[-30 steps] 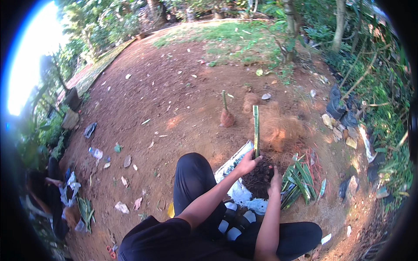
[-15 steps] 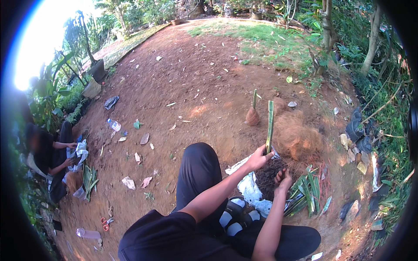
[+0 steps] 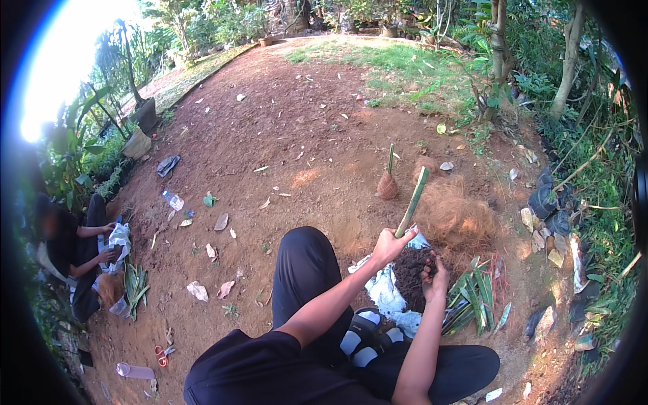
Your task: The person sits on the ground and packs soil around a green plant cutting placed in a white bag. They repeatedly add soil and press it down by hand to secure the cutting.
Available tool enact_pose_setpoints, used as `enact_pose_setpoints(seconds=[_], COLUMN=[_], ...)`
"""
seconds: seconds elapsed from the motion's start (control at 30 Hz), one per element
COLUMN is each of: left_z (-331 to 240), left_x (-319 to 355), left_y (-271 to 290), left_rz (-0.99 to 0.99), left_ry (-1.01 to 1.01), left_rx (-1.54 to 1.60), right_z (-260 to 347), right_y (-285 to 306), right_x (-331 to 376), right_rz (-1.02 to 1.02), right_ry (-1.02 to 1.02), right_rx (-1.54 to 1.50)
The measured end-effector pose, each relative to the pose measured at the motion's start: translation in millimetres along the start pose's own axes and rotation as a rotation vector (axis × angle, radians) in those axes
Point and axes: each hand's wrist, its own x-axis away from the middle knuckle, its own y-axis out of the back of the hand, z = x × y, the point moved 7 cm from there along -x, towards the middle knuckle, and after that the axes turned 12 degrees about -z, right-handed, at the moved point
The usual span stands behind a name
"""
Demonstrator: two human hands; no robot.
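Gripping a green stalk, the left hand is closed; the right hand seemingly cups dark soil.

Bare reddish dirt ground. On it: scattered dry leaves, plastic bottle, orange-handled scissors, coconut-fibre heap, cut green stalks.

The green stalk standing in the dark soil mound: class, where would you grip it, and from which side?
Grip the green stalk low on its bare stem, just above the soil mound, where the left hand already closes round it. Come from the left side: the stalk leans up and to the right, and the right hand with the leaf cuttings crowds the other side.
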Motion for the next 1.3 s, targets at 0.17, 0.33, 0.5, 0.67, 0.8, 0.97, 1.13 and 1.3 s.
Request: enact_pose_setpoints(seconds=[0.17, 0.33, 0.5, 0.67, 0.8, 0.97, 1.13, 1.3], left_z=[-0.2, 2.4, 5.1, 11.2, 22.0, 26.2, 28.2, 25.3], left_x=[-1.3, -2.6, -2.6, -6.0, -12.1, -19.5, -20.0, -19.4], left_y=[0.7, 0.0, -6.3, -16.0, -19.8, -21.5, -21.1, -24.9], left_rz=[-0.015, -0.008, 0.014, 0.035, 0.054, 0.06, 0.058, 0.069], left_ry=[-0.036, 0.026, -0.005, -0.05, -0.004, -0.007, 0.072, 0.042], left_rx=[0.043, 0.086, 0.04, 0.017, 0.019, 0.022, 0.014, -0.026], right_z=[-1.9, -3.3, -0.1, 3.0, -0.4, -5.5, -5.0, 13.4], right_y=[-0.9, -3.1, -1.9, 1.9, 12.5, 22.2, 29.6, 27.9], right_x=[-1.5, 0.5, 4.4, 2.0, -10.0, -26.9, -33.0, -25.2], right_rz=[0.017, 0.048, -0.045, 0.009, 0.038, 0.004, -0.1, -0.064], right_ry=[-0.027, -0.03, 0.005, 0.031, -0.06, -0.051, -0.003, 0.104], right_rx=[0.017, -0.024, 0.007, -0.04, -0.167, -0.151, -0.16, -0.289])
